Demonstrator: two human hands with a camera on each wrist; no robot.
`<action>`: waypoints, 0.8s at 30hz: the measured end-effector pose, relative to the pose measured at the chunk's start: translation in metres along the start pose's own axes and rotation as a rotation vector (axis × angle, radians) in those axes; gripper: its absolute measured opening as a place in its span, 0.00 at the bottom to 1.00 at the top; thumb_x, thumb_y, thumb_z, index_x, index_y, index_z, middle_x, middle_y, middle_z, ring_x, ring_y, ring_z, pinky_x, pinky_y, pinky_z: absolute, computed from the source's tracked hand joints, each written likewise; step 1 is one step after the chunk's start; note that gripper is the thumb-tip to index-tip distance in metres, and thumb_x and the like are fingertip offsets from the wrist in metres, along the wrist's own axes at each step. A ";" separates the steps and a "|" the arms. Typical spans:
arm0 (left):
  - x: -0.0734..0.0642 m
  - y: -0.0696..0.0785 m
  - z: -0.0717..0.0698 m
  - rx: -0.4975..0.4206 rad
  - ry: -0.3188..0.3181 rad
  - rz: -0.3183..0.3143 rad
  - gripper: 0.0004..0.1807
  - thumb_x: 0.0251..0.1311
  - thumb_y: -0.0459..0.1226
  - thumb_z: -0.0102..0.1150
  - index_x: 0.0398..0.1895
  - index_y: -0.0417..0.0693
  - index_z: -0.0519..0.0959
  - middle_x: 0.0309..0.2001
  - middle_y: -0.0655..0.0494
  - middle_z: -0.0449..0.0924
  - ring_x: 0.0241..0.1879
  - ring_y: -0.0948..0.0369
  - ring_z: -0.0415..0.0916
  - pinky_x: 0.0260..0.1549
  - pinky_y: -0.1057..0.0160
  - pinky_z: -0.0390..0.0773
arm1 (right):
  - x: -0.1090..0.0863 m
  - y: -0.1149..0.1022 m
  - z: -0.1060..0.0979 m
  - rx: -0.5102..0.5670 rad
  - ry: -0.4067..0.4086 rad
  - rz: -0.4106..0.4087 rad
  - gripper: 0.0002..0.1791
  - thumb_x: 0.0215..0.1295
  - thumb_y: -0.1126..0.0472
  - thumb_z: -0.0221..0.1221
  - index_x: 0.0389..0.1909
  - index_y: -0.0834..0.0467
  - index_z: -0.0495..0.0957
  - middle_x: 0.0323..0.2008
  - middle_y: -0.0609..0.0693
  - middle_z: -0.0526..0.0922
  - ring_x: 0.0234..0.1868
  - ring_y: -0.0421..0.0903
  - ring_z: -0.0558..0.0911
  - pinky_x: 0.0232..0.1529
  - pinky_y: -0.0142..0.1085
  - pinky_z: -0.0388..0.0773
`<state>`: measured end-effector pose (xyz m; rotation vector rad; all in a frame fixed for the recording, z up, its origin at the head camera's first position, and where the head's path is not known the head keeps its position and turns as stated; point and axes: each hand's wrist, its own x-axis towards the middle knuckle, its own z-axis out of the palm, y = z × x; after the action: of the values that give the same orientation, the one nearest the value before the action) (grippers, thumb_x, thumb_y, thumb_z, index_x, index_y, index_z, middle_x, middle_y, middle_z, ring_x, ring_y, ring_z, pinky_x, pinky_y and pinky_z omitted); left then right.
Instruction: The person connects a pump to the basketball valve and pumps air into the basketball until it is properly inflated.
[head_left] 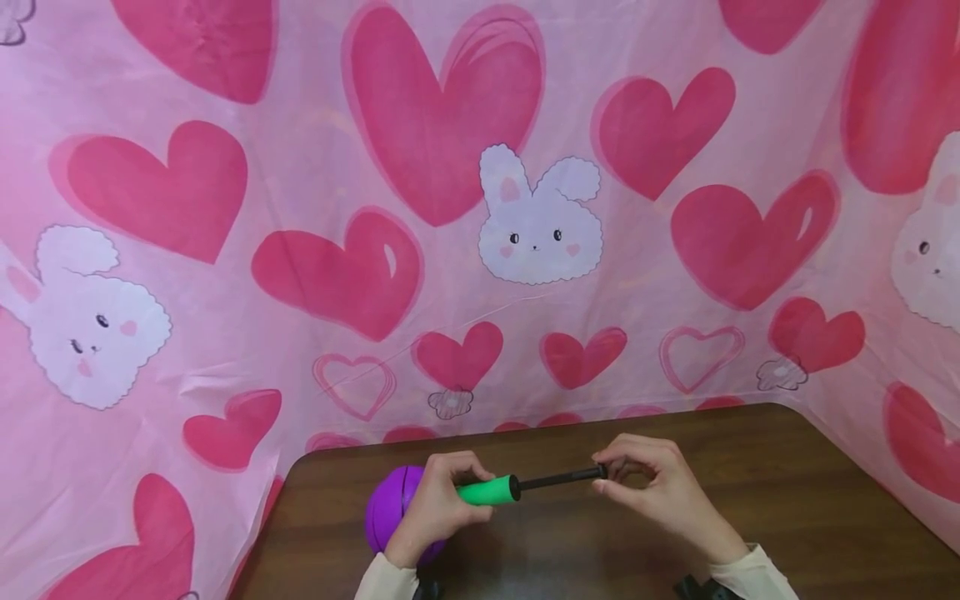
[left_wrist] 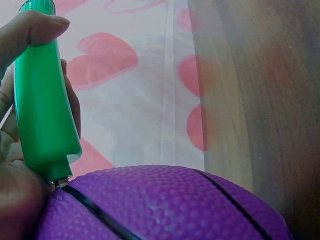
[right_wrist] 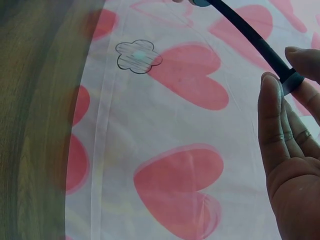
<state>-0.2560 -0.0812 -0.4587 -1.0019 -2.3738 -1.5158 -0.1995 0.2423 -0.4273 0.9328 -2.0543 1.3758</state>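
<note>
My left hand (head_left: 442,500) grips the green barrel of a small hand pump (head_left: 491,490), its thumb and fingers around it. The pump's black rod (head_left: 558,479) is drawn out to the right. At the rod's end my right hand (head_left: 663,487) pinches the black knob between thumb and fingers. A purple ball (head_left: 388,510) with black lines sits left of the left hand, partly hidden by it. In the left wrist view, the pump's metal tip meets the ball (left_wrist: 150,205) at a black line. The right wrist view shows the rod (right_wrist: 255,40) running up from the fingers.
Both hands are above a dark brown wooden table (head_left: 780,467). A pink cloth (head_left: 637,275) with hearts and rabbit faces hangs behind the table's far edge and along both sides.
</note>
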 end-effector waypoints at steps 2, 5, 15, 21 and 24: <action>0.000 0.000 0.000 0.003 0.003 -0.003 0.17 0.38 0.27 0.80 0.31 0.55 0.88 0.32 0.62 0.89 0.30 0.71 0.78 0.32 0.66 0.82 | 0.000 0.001 0.002 0.009 0.008 -0.013 0.24 0.46 0.80 0.75 0.42 0.55 0.87 0.34 0.49 0.87 0.29 0.37 0.85 0.34 0.29 0.85; 0.001 0.000 -0.001 0.007 0.012 -0.002 0.18 0.38 0.27 0.81 0.31 0.56 0.88 0.32 0.62 0.89 0.30 0.71 0.79 0.32 0.66 0.82 | 0.001 0.004 0.004 0.017 0.013 -0.023 0.23 0.46 0.80 0.75 0.43 0.55 0.87 0.34 0.49 0.87 0.29 0.37 0.85 0.34 0.29 0.86; 0.001 -0.003 -0.002 0.028 0.021 0.005 0.18 0.38 0.28 0.81 0.32 0.56 0.88 0.31 0.63 0.88 0.29 0.71 0.79 0.32 0.67 0.81 | 0.006 0.005 0.016 0.053 0.004 -0.049 0.22 0.48 0.79 0.74 0.43 0.57 0.88 0.32 0.53 0.86 0.29 0.38 0.84 0.34 0.29 0.86; 0.001 -0.001 -0.001 0.028 0.036 0.005 0.18 0.36 0.26 0.81 0.30 0.55 0.88 0.31 0.63 0.88 0.29 0.71 0.79 0.32 0.66 0.82 | 0.010 0.008 0.030 0.068 -0.014 -0.013 0.20 0.50 0.75 0.76 0.44 0.56 0.88 0.32 0.52 0.87 0.28 0.39 0.83 0.32 0.30 0.86; 0.001 -0.002 -0.003 0.025 0.040 -0.008 0.19 0.36 0.26 0.81 0.30 0.56 0.88 0.30 0.64 0.87 0.29 0.71 0.79 0.32 0.66 0.82 | 0.014 0.010 0.041 0.071 -0.023 0.038 0.19 0.50 0.72 0.77 0.43 0.53 0.89 0.32 0.49 0.87 0.29 0.38 0.83 0.33 0.32 0.86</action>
<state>-0.2583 -0.0840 -0.4581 -0.9488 -2.3662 -1.4907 -0.2172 0.2030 -0.4381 0.9481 -2.0619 1.4725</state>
